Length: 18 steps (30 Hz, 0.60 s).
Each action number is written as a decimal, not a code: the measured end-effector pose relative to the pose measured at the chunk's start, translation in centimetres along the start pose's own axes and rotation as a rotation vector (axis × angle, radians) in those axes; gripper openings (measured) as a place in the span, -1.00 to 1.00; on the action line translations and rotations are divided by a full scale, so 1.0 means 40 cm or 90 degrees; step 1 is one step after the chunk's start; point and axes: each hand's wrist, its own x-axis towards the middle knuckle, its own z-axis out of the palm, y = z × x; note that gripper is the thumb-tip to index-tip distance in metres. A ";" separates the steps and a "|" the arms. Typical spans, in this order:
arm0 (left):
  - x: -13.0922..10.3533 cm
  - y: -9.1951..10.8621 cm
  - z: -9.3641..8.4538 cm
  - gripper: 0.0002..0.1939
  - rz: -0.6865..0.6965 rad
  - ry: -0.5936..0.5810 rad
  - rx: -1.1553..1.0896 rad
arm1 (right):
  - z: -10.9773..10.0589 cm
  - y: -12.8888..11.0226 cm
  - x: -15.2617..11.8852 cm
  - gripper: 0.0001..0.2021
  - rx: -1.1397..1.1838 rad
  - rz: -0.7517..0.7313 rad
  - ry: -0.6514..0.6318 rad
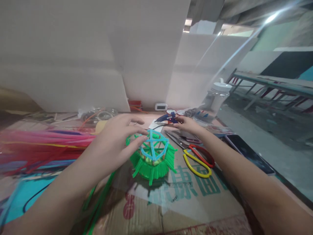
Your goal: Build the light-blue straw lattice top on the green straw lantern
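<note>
The left hand [117, 138], open with loosely curved fingers, is beside the green-and-blue model [153, 169]; contact is unclear. The right hand [187, 125] is at the glue gun [166, 117], whether gripping I cannot tell. Scissors [198, 160] lie just below the right hand.

1. The light is modest and greyish; the brightest spot I see is the lamp [271, 18] high at the right, with long streaks of glare slanting down toward the bottle [218, 99].
2. The white panels [61, 55] look dull, with soft-edged shadows across them.
3. A pale sheen lies on the cardboard [202, 209], and darker shade gathers under the green fringed piece [153, 171].
4. The coloured strips [49, 140] at the left smear into blur; the floor [246, 127] looks soft too.
5. Toward the lower corners, the forearms [70, 182] stretch with wide-angle distortion.
</note>
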 end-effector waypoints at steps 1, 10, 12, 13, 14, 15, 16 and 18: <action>0.000 0.000 -0.001 -0.67 0.001 0.000 0.003 | -0.003 0.002 -0.008 -0.56 -0.009 0.001 0.014; -0.004 0.000 -0.002 -0.69 -0.006 0.002 -0.007 | -0.029 -0.094 -0.143 -0.67 -0.071 0.021 0.257; -0.003 0.000 0.002 -0.70 -0.010 -0.001 -0.015 | -0.014 -0.148 -0.208 -0.64 -0.005 -0.089 0.275; -0.003 0.000 0.005 -0.71 -0.011 -0.001 -0.016 | -0.005 -0.173 -0.240 -0.66 0.027 -0.159 0.267; -0.003 -0.001 0.007 -0.72 -0.012 -0.001 -0.014 | 0.006 -0.194 -0.268 -0.71 0.054 -0.231 0.251; -0.002 -0.001 0.010 -0.73 -0.011 -0.002 -0.011 | 0.015 -0.212 -0.291 -0.75 0.067 -0.273 0.236; -0.002 -0.001 0.012 -0.73 -0.008 -0.003 -0.008 | 0.024 -0.225 -0.308 -0.79 0.075 -0.310 0.216; -0.001 0.000 0.016 -0.75 -0.002 -0.007 -0.001 | 0.037 -0.240 -0.326 -0.85 0.083 -0.332 0.198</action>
